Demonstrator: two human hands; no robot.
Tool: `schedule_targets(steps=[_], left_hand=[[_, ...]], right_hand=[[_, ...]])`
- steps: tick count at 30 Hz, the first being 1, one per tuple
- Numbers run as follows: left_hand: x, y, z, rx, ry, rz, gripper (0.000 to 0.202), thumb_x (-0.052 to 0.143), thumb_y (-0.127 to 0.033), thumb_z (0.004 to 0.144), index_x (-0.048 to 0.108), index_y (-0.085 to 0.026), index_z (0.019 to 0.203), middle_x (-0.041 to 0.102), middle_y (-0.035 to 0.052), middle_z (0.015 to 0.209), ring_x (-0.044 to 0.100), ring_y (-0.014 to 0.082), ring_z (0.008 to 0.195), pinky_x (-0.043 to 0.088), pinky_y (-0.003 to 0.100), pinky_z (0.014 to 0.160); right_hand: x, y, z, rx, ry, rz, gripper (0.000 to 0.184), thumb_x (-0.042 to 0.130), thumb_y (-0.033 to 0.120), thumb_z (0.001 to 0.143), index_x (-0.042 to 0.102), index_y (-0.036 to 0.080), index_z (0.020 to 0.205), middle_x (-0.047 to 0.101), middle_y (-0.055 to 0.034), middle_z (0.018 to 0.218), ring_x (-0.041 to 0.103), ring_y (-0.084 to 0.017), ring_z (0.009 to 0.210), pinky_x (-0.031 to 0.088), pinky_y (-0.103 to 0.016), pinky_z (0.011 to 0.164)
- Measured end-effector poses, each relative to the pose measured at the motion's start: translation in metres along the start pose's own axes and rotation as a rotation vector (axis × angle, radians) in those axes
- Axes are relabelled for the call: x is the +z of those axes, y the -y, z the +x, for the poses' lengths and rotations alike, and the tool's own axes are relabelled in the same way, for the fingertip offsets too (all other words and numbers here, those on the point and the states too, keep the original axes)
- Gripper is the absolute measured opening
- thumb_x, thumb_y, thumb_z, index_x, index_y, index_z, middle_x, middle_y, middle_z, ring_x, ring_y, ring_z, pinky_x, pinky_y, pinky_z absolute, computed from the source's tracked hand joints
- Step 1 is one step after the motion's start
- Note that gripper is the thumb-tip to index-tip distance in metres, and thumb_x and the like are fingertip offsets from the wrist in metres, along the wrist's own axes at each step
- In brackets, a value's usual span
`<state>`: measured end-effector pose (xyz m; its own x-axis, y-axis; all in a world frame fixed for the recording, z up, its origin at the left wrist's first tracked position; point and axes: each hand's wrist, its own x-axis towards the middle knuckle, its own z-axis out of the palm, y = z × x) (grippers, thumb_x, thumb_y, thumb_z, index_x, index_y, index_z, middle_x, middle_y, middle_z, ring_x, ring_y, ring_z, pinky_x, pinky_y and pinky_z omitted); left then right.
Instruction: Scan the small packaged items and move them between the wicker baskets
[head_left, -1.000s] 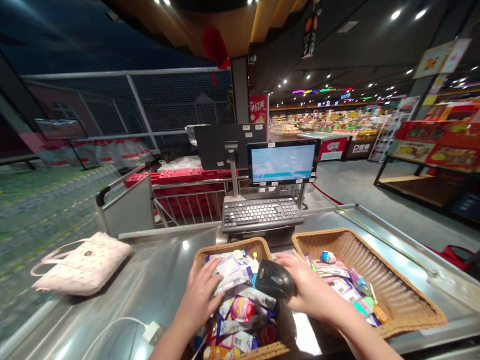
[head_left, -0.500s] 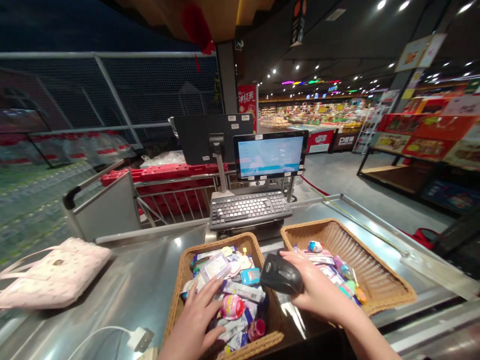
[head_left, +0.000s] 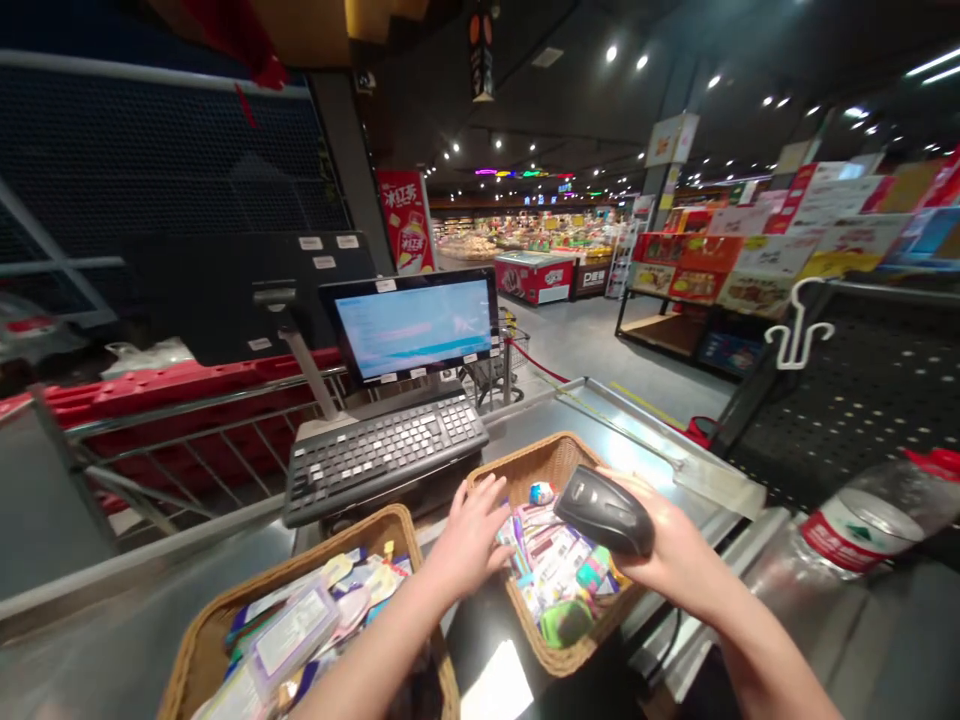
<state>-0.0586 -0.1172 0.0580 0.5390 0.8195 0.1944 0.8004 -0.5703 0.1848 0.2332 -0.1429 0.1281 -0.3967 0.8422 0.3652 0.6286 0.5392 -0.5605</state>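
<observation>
Barcode scanner (head_left: 604,511) in R hand (head_left: 670,535), L hand (head_left: 469,540) palm-down at wicker basket (head_left: 541,452).

Left hand (head_left: 469,540) now off the left wicker basket (head_left: 360,540), fingers spread over the right wicker basket (head_left: 555,460). Right hand (head_left: 667,535) carries the barcode scanner (head_left: 604,510) higher, clear of the goods. View swung right: plastic bottle (head_left: 862,520) and black pegboard (head_left: 862,400) newly in at right edge.

place: supermarket checkout | seen: steel counter (head_left: 622,425) | till monitor (head_left: 412,325) | handheld barcode scanner (head_left: 604,510) | stocked display aisles (head_left: 517,235)
</observation>
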Motion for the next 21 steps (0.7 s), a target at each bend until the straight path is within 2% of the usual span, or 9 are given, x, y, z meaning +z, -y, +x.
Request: schedule_targets(steps=[4, 8, 12, 15, 18, 21], left_hand=[[0.049, -0.004, 0.076, 0.059, 0.202, 0.016, 0.051, 0.064, -0.035, 0.082, 0.056, -0.021, 0.130, 0.033, 0.0161, 0.157, 0.024, 0.0331, 0.148, 0.016, 0.060, 0.119], [0.098, -0.002, 0.124, 0.113, 0.342, 0.027, 0.049, 0.055, -0.029, 0.086, 0.056, -0.020, 0.134, 0.035, 0.0143, 0.157, 0.025, 0.0304, 0.148, 0.015, 0.055, 0.120], [0.141, 0.003, 0.146, 0.110, 0.513, 0.075, 0.053, 0.059, -0.028, 0.080, 0.059, -0.027, 0.133, 0.036, 0.0084, 0.156, 0.026, 0.0331, 0.147, 0.012, 0.059, 0.119], [0.164, 0.006, 0.153, 0.091, 0.617, 0.127, 0.057, 0.062, -0.028, 0.075, 0.061, -0.027, 0.131, 0.035, 0.0086, 0.157, 0.023, 0.0370, 0.147, 0.010, 0.064, 0.118], [0.172, 0.008, 0.157, 0.104, 0.657, 0.154, 0.054, 0.061, -0.026, 0.077, 0.061, -0.025, 0.131, 0.031, 0.0098, 0.158, 0.018, 0.0373, 0.148, 0.009, 0.066, 0.117], [0.167, 0.012, 0.161, 0.170, 0.671, 0.135, 0.039, 0.062, -0.028, 0.078, 0.070, -0.030, 0.116, 0.037, 0.0037, 0.157, 0.019, 0.0342, 0.149, 0.010, 0.064, 0.118]], right_hand=[[-0.014, -0.025, -0.001, 0.031, -0.006, -0.008, 0.072, 0.059, 0.012, 0.063, 0.049, 0.020, 0.134, 0.057, -0.0131, 0.138, 0.046, -0.035, 0.134, 0.019, -0.062, 0.119], [-0.026, -0.042, 0.004, 0.048, 0.019, -0.010, 0.068, 0.061, 0.013, 0.063, 0.052, 0.021, 0.131, 0.057, -0.0127, 0.137, 0.046, -0.034, 0.135, 0.019, -0.061, 0.119], [-0.033, -0.060, 0.010, 0.059, 0.029, -0.015, 0.066, 0.063, 0.014, 0.064, 0.053, 0.019, 0.129, 0.057, -0.0139, 0.137, 0.045, -0.033, 0.135, 0.017, -0.061, 0.120], [-0.036, -0.072, 0.013, 0.060, 0.012, 0.015, 0.063, 0.065, 0.017, 0.066, 0.053, 0.018, 0.128, 0.057, -0.0152, 0.137, 0.045, -0.034, 0.135, 0.018, -0.062, 0.119], [-0.038, -0.082, 0.017, 0.067, 0.001, 0.045, 0.061, 0.067, 0.020, 0.069, 0.053, 0.019, 0.129, 0.058, -0.0150, 0.135, 0.046, -0.034, 0.135, 0.018, -0.063, 0.119], [-0.038, -0.089, 0.019, 0.076, 0.000, 0.059, 0.061, 0.067, 0.020, 0.069, 0.053, 0.020, 0.129, 0.059, -0.0145, 0.133, 0.046, -0.034, 0.135, 0.018, -0.063, 0.119]])
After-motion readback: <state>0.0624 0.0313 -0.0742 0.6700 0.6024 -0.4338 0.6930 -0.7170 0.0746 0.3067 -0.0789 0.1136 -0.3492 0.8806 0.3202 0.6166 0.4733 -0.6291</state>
